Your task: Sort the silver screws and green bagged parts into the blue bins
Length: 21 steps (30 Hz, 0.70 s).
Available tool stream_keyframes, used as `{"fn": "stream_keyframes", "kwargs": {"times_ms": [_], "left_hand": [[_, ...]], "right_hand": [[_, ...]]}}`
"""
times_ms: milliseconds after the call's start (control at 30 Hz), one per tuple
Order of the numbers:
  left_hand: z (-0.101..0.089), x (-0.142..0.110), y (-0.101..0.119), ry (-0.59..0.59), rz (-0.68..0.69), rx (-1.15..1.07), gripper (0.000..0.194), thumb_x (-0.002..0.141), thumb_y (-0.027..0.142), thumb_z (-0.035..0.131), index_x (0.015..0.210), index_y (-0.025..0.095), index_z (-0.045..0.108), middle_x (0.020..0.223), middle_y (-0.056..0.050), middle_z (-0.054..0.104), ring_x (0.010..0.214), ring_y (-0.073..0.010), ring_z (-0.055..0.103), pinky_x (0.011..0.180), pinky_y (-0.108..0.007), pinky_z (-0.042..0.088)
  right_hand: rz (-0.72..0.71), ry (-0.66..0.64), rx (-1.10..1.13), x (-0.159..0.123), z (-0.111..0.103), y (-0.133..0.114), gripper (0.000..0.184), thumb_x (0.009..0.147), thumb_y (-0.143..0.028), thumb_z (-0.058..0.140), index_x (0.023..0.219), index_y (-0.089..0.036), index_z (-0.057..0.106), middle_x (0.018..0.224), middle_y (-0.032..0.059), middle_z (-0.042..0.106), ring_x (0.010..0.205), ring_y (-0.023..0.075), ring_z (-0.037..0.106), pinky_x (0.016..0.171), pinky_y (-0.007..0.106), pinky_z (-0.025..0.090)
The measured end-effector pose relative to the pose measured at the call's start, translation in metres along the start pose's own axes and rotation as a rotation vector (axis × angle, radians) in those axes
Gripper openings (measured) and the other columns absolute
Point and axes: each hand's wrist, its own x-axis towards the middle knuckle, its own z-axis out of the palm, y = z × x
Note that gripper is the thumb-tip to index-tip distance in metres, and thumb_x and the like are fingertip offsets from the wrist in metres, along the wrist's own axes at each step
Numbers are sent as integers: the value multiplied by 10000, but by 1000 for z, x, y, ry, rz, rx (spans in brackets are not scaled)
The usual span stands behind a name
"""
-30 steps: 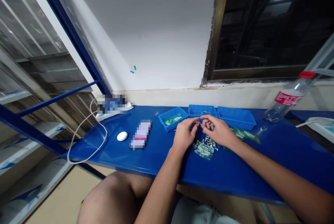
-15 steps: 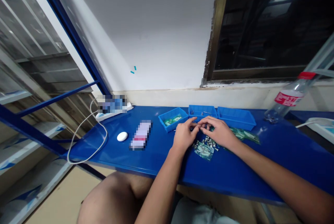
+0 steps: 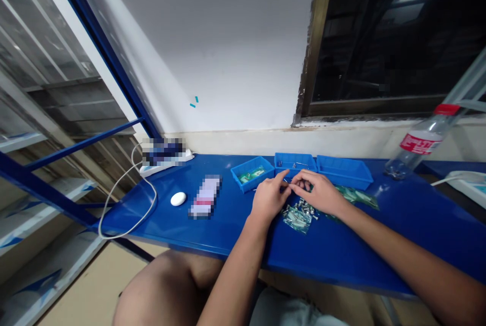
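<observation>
My left hand point(image 3: 270, 195) and my right hand point(image 3: 317, 190) meet above the table, their fingertips pinched close together. A thin sliver of something small shows between them; most of it is hidden by the fingers. Just below lies a pile of loose metal screws point(image 3: 304, 206), beside a clear and green plastic bag point(image 3: 297, 219) of small parts. Under and behind my right wrist is another green-tinted bag point(image 3: 357, 197). Beyond the hands stand three blue trays: the left tray point(image 3: 237, 180) holds bagged parts, the middle tray point(image 3: 295, 156) a few metal pieces, and the right tray point(image 3: 343, 169) is partly hidden.
On the blue table point(image 3: 167, 230), a white oval object point(image 3: 178, 199) and a blurred-out flat item point(image 3: 205, 196) lie to the left. A white power strip point(image 3: 167, 164) with a looping cable sits farther back. A plastic bottle point(image 3: 419, 144) leans at the right.
My fingertips have shifted slightly, opening a small gap where the thin piece shows. My left fingers sit a little differently; the rest looks the same.
</observation>
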Motion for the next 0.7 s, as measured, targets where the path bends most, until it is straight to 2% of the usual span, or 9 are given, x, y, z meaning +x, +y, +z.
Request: {"fn": "stream_keyframes", "kwargs": {"times_ms": [133, 233, 333, 500, 600, 700], "left_hand": [[2, 0, 3, -33, 57, 34, 574, 954, 252, 671, 1503, 246, 505, 1121, -51, 807, 1067, -261, 747, 967, -385, 577], [0, 0, 6, 10, 73, -63, 536, 965, 242, 643, 1484, 237, 511, 1106, -51, 795, 1062, -242, 731, 971, -371, 569], [-3, 1, 8, 93, 35, -208, 465, 993, 247, 607, 1452, 229, 530, 1090, -56, 777, 1036, -219, 722, 934, -342, 572], [-7, 5, 11, 203, -55, -433, 443, 997, 259, 624, 1428, 207, 537, 1099, -67, 763, 959, -191, 727, 832, -298, 580], [-8, 5, 13, 208, -88, -485, 450, 1004, 285, 627, 1436, 204, 529, 1083, -62, 770, 929, -182, 731, 833, -293, 585], [-9, 4, 13, 188, -101, -451, 425, 1026, 340, 602, 1426, 213, 542, 1102, -60, 778, 906, -183, 734, 842, -302, 590]], "right_hand": [[-17, 22, -47, 0, 0, 0, 118, 911, -298, 609, 819, -231, 643, 792, 25, 631, 712, 187, 559, 647, 313, 448], [10, 66, -21, 0, -3, -2, 142, 937, -295, 565, 821, -232, 616, 780, 17, 614, 704, 186, 554, 651, 312, 436], [48, 66, 51, 0, -6, -4, 228, 991, -337, 505, 825, -233, 621, 789, 17, 632, 695, 188, 562, 655, 315, 436], [12, -33, 105, 0, -5, 0, 305, 1038, -371, 457, 899, -234, 691, 946, 53, 718, 864, 219, 649, 739, 323, 481], [-18, -85, 81, 0, 0, 4, 326, 1039, -414, 478, 891, -236, 708, 920, 54, 724, 823, 217, 651, 686, 318, 481], [4, -59, 65, 1, 2, 7, 320, 1024, -448, 523, 908, -244, 741, 905, 43, 737, 764, 208, 642, 677, 326, 486]]}}
